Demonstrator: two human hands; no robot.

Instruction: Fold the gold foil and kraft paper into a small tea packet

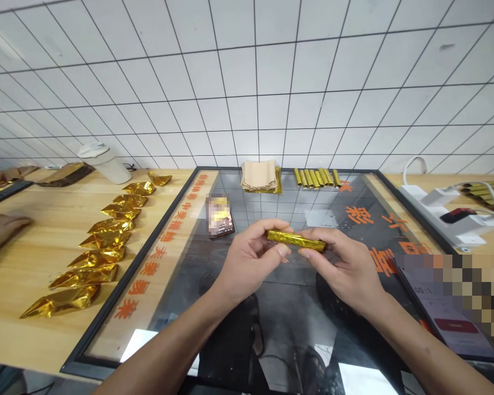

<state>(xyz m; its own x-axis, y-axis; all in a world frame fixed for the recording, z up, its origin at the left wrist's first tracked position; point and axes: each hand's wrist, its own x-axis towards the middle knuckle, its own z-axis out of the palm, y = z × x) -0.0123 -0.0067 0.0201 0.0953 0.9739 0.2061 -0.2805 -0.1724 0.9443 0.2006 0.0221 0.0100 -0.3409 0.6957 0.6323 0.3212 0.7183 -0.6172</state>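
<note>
Left hand [257,253] and right hand [348,262] grasp 1 gold roll [296,240] between them, thumbs on the near side, 1 hand at each end. It lies crosswise over the middle of a black-framed glass panel [288,307], its right end slightly nearer the person. Beyond it, near the panel's far edge, sit a paper stack [260,175], brown on top with gold showing at its right side, and, just right of that, a row of about 8 rolls [318,178], standing apart from the stack. Nearer the left hand, on the glass, is a small dark box [226,222], partly pixelated. Orange characters [359,215] run along both sides of the panel. On the right, a phone [448,321] lies with its screen up, also partly pixelated; past it are a white power strip [434,211] and more gold pieces [483,195]. On the left, about 9 gold packets [111,226] form a slanting line on the wooden table [177,189], a white cup [107,163] near its far end. Another person's hand [4,233] rests at the left edge, well apart from the packets. White tiles [239,71] rise behind everything.
</note>
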